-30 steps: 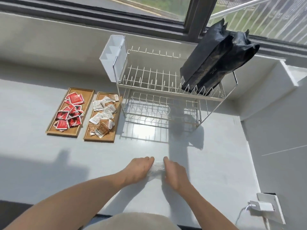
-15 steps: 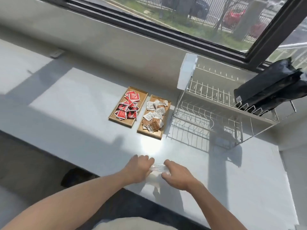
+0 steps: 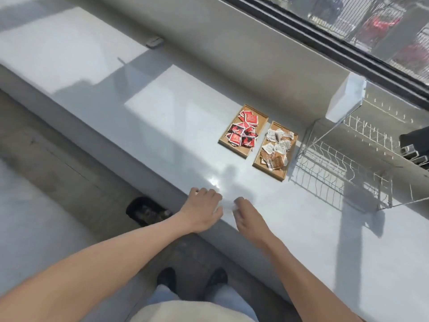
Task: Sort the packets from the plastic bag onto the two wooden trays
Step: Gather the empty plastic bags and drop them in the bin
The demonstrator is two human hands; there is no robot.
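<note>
Along the far side of the head view runs a dark-framed window (image 3: 348,40), with a pale wall beneath it and a long grey bench (image 3: 162,126) below, lit in bright patches and crossed by shadows. On the bench, right of centre, two wooden trays sit side by side, close but apart: the left tray (image 3: 243,131) carries a heap of red packets (image 3: 242,132), and the right tray (image 3: 275,151) carries white and brown packets (image 3: 277,147). Just right of the trays stands a white wire dish rack (image 3: 343,163) with a white holder (image 3: 346,98) at its far left corner and a black bag (image 3: 415,145) on its upper tier at the frame's right edge. At the near edge of the bench the left hand (image 3: 202,210) and the right hand (image 3: 247,217) lie close together, both grips curled around a crumpled clear plastic bag (image 3: 228,206) held between them; the blur hides whether anything is inside it. Below the bench lie a grey floor, a dark drain opening (image 3: 148,211) and the person's shoes (image 3: 167,277). Against half a second ago, the camera has swung left and down, pushing the rack towards the right edge and bringing the floor and feet into view, while the hands remain closed on the bag at the same spot and the trays look unchanged.
</note>
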